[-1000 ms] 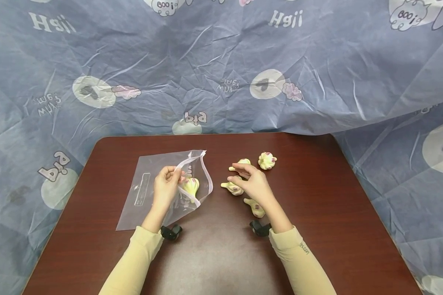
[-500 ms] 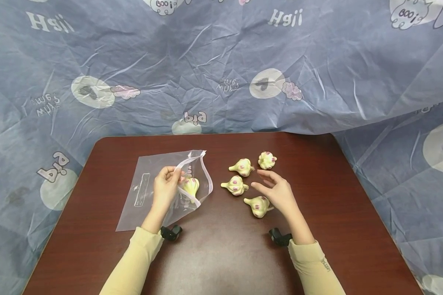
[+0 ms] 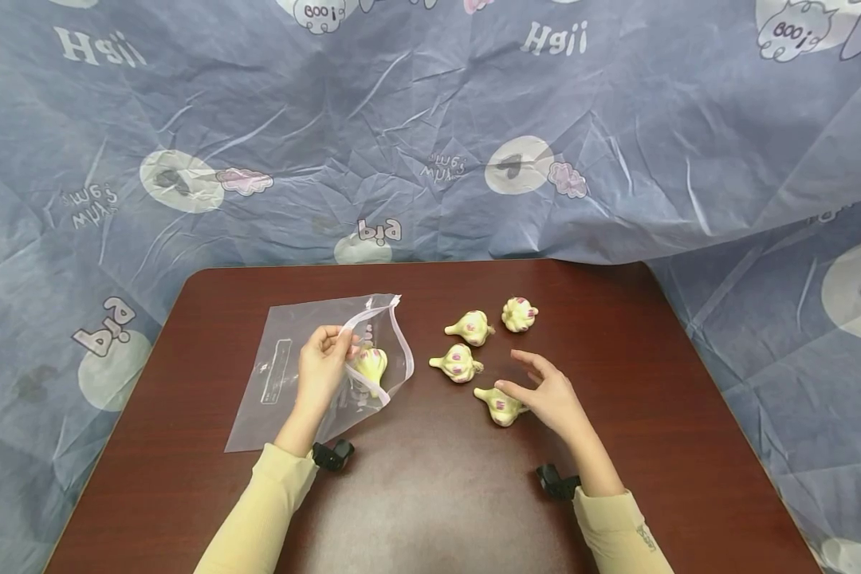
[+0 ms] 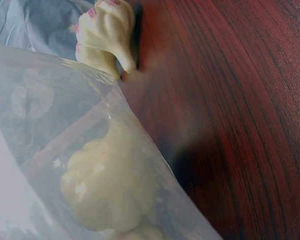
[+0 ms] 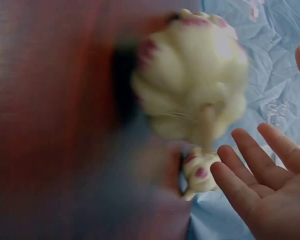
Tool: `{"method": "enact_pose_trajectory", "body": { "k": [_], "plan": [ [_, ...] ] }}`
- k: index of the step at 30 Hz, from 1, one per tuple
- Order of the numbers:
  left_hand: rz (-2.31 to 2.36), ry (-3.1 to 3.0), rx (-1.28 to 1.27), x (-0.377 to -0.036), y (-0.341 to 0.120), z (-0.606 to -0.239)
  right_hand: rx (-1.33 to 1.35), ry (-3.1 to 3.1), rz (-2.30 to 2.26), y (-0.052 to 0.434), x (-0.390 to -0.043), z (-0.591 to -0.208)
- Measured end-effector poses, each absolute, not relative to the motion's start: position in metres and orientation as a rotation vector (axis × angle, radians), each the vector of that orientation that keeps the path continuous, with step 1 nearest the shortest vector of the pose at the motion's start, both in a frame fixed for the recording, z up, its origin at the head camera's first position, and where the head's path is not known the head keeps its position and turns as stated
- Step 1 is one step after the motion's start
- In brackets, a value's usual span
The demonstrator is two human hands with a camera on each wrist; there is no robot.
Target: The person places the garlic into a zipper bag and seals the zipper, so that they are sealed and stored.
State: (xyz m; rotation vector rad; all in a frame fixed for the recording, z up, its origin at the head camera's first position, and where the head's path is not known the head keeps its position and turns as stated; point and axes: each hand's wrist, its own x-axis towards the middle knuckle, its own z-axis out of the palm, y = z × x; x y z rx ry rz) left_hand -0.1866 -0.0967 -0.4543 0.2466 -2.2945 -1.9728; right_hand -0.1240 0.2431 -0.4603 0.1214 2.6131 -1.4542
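My left hand (image 3: 323,360) pinches the near lip of a clear zip bag (image 3: 251,414) and holds its mouth apart. Inside the bag lies a garlic bulb (image 3: 371,363), blurred through the plastic in the left wrist view. My right hand (image 3: 548,395), fingers spread and holding nothing, hovers over the right side of the nearest loose garlic bulb (image 3: 501,405). That bulb looms large in the right wrist view, beside the fingers (image 5: 236,187). Whether they touch it I cannot tell.
Farther back on the brown table (image 3: 430,510) lie a middle garlic bulb (image 3: 457,363), another garlic bulb (image 3: 471,328) behind it, and a garlic bulb (image 3: 520,315) at the far right. A printed blue cloth (image 3: 430,119) hangs behind the table.
My right hand has drawn back to the right from above the middle bulbs, then come nearer to the front one. The left hand and bag keep their place.
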Motion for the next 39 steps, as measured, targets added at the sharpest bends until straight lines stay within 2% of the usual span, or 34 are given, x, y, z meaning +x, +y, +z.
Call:
{"method": "enact_pose_trajectory", "body": {
  "k": [20, 39],
  "plan": [
    [-1.971, -2.261, 0.239, -0.186, -0.096, -0.456, 0.078, 2.722, -1.092, 0.237, -0.11, -0.486],
    [-1.993, -2.282, 0.224, -0.186, -0.097, -0.454, 0.119, 2.753, -1.1, 0.235, -0.106, -0.487]
  ]
}}
